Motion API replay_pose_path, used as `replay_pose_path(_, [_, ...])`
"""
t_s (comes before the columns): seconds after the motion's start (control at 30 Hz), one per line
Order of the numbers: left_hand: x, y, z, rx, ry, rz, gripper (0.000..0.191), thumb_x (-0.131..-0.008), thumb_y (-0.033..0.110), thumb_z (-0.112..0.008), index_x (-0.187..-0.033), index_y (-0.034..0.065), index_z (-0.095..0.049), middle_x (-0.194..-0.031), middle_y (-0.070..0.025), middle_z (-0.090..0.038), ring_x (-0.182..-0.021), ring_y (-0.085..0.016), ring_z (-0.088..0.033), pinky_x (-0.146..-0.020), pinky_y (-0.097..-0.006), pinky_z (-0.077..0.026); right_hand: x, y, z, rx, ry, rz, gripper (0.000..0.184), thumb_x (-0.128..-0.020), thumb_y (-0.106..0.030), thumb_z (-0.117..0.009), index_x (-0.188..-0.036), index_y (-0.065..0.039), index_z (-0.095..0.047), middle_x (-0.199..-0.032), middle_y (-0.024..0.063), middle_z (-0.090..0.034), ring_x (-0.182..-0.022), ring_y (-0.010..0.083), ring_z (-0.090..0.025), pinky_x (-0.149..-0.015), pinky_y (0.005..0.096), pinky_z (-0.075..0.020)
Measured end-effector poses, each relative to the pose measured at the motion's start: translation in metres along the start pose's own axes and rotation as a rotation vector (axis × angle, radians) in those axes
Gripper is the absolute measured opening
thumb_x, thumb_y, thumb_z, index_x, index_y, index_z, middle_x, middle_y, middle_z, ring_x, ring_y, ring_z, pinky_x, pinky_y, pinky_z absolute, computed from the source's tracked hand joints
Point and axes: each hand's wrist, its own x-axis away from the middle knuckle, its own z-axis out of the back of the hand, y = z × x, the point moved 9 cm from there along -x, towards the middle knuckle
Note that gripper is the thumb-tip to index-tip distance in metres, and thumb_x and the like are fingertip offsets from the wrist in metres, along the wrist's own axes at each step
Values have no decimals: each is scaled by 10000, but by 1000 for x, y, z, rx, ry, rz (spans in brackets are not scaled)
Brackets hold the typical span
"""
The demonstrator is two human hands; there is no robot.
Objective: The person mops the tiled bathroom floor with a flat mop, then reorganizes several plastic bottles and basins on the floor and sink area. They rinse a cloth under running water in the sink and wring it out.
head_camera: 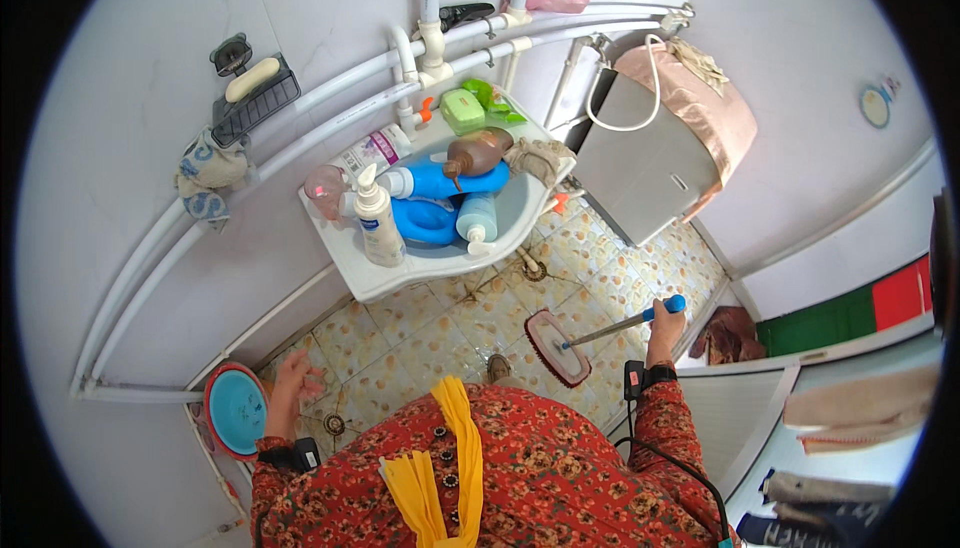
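Observation:
My right hand [665, 330] grips the blue-tipped handle of a long-handled floor brush [556, 353]. Its oval pink head with dark red bristles rests on the patterned tile floor [420, 338], to the right of my shoe [499, 368]. On the other side of my body, my left hand [301, 377] hangs with nothing in it and its fingers loosely apart. Nearest to that hand is a red basin with a turquoise inside [234, 407]. Ahead stands a white washbasin [375, 284] filled with blue bottles [427, 219], a brown pump bottle [478, 152] and a white pump bottle [377, 221].
A grey appliance [637, 165] under a pink cloth [697, 105] stands at the back right. White pipes [330, 90] run along the wall past a soap rack [255, 101]. Floor drains [334, 424] lie in the tiles. Towels [862, 405] hang at the right.

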Motion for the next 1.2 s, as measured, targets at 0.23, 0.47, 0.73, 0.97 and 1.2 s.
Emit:
replay_pose_path(0.23, [6,135,-31,-7,220,-148,505,-874,183,-516,-1346,57,-386,-949,-106,-629,-567,-150,-606,-468,-243,-474,-20,-118,-186,-43,-865,391,160,-627,-116,-687,-749,-30,-630,-636,48,-623,-453,132,-545,-413,263,-438])
replay_pose_path(0.47, [13,245,-112,-223,294,-414,428,-885,181,-540,-1290,75,-452,-972,-63,-608,-718,-128,-598,-597,-238,-463,-23,-157,-314,145,-1124,418,271,-660,-141,-700,-889,-33,-604,-693,57,-619,-527,135,-590,-443,278,-481])
replay_pose_path(0.73, [-17,252,-237,-498,-59,-457,409,-849,163,-571,-1247,103,-498,-972,-68,-608,-806,-146,-594,-715,-276,-479,-24,-170,-323,185,-780,565,492,-677,-67,-600,-1166,-33,-565,-1081,138,-615,-864,231,-630,-706,312,-517])
replay_pose_path(0.97, [-50,251,-289,-741,-96,-722,499,-803,138,-579,-1288,130,-465,-1180,-108,-550,-989,-270,-561,-839,-361,-469,168,-356,-274,-343,-1006,1505,584,-669,-65,-638,-1240,-66,-515,-1190,128,-565,-1130,308,-501,-959,390,-395])
replay_pose_path(1.2, [-77,226,-352,-1119,-180,-864,556,-736,137,-614,-1270,135,-458,-1035,-139,-533,-966,-303,-535,-801,-393,-458,232,-382,-314,8,-1044,1755,369,-694,-89,-646,-1052,-77,-559,-1104,79,-588,-1132,316,-493,-917,427,-414])
